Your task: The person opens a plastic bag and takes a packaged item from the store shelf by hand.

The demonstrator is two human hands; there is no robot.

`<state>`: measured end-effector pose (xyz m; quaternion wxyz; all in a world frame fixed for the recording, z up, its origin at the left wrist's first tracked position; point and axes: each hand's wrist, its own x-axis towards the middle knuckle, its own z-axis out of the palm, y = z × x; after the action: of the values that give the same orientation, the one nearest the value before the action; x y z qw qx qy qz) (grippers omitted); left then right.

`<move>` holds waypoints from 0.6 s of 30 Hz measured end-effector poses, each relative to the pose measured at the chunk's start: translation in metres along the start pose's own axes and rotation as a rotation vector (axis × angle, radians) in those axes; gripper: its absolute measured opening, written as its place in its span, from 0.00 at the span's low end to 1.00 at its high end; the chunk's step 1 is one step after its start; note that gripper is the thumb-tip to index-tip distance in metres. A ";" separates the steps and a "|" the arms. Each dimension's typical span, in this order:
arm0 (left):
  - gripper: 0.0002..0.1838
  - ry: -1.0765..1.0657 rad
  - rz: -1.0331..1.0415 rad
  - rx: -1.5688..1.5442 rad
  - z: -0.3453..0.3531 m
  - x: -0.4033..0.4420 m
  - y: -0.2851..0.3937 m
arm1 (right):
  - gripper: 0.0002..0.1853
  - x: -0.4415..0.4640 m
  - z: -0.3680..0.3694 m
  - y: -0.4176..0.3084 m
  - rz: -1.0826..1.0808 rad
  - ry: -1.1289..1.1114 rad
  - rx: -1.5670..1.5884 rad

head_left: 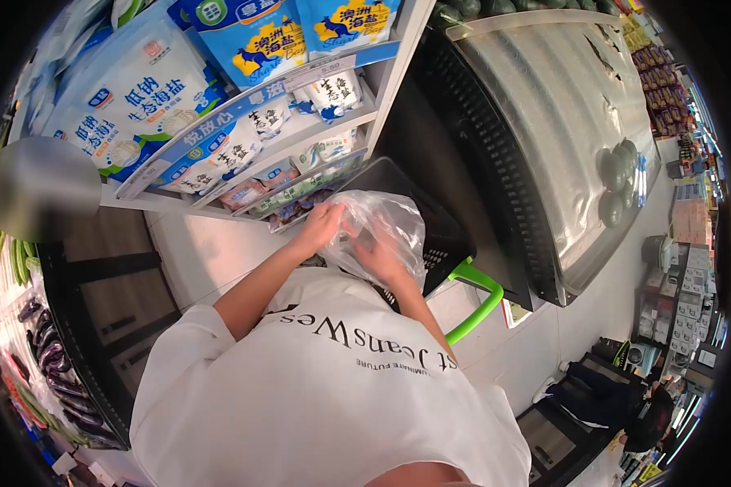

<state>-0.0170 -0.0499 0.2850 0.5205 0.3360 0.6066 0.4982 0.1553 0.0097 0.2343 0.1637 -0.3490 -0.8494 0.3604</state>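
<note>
A thin clear plastic bag (402,223) hangs crumpled in front of my chest. My left hand (325,225) has its fingers closed on the bag's upper left edge. Lower and to the right, my right hand (378,258) grips the same bag, its fingers partly veiled by the film. Just beyond and below the bag is a black shopping basket (443,231) with a green handle (483,304), close to my right forearm. What lies inside the basket is mostly hidden.
Shelves with salt packets (158,97) stand ahead on the left. To the right is a black display bin (495,154) with a silvery liner (560,105) and several dark green round fruits (617,183). Eggplants (53,357) lie at far left. A person in dark clothing (597,398) is at lower right.
</note>
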 end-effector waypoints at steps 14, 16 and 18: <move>0.13 0.163 0.325 0.763 -0.055 0.003 -0.026 | 0.33 0.053 -0.004 -0.051 0.077 -0.592 -0.053; 0.13 0.132 0.336 0.655 -0.048 0.002 -0.003 | 0.32 0.055 -0.003 -0.055 -0.027 -0.470 -0.107; 0.13 0.150 0.453 0.633 -0.041 0.005 0.009 | 0.30 0.059 -0.003 -0.059 -0.056 -0.414 -0.113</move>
<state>-0.0593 -0.0529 0.2907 0.2222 0.5680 0.6770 0.4120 0.0871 0.0235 0.2808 -0.0243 -0.2523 -0.8932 0.3714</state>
